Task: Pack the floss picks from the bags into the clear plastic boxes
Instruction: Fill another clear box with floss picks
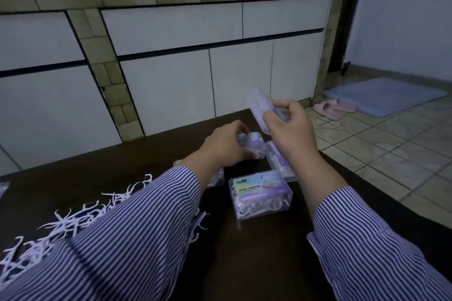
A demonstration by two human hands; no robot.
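Overhead, right hand (291,129) gripping box (256,105) (tilted).

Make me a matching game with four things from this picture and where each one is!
Things:
1. Box in the right hand
2. Labelled box full of picks
3. Loose floss picks
4. Pink slippers

Places:
A. On the tiled floor by the blue mat
B. Spread on the dark table beside the left sleeve
C. Held up in the air above the table
D. Sitting closed on the table between the two arms

Pairs: 1-C, 2-D, 3-B, 4-A
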